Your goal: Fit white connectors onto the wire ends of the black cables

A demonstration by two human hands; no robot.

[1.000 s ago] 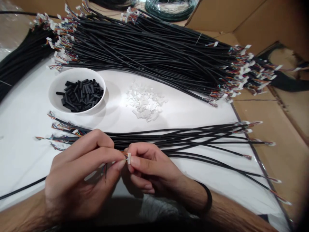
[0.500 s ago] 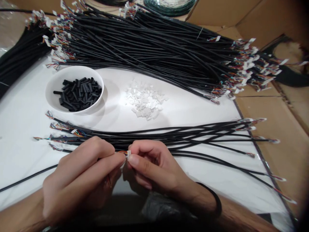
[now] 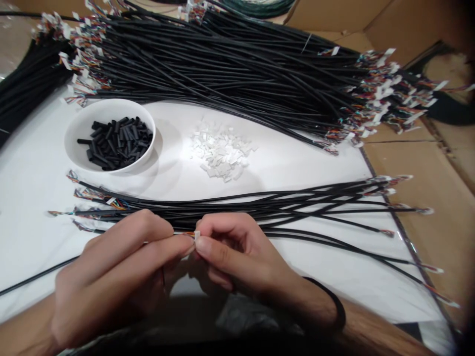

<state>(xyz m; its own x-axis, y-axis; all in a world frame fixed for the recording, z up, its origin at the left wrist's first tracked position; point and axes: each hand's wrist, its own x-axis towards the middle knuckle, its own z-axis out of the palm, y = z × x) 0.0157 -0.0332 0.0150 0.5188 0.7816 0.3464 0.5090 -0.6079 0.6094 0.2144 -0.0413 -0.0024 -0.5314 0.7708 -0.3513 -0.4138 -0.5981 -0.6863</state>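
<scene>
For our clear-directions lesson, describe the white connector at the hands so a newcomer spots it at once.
Start at the thick bundle of black cables across the far side, then come nearer to where the left hand and right hand come together. Pinched there is the small white connector, orange wires at its left; unlike the loose white pieces heaped beyond, it is held.

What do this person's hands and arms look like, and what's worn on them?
The left hand and right hand wear no gloves, with no rings in sight. No sleeve shows on the left forearm or right forearm. A thin, dark band crosses the right wrist.
</scene>
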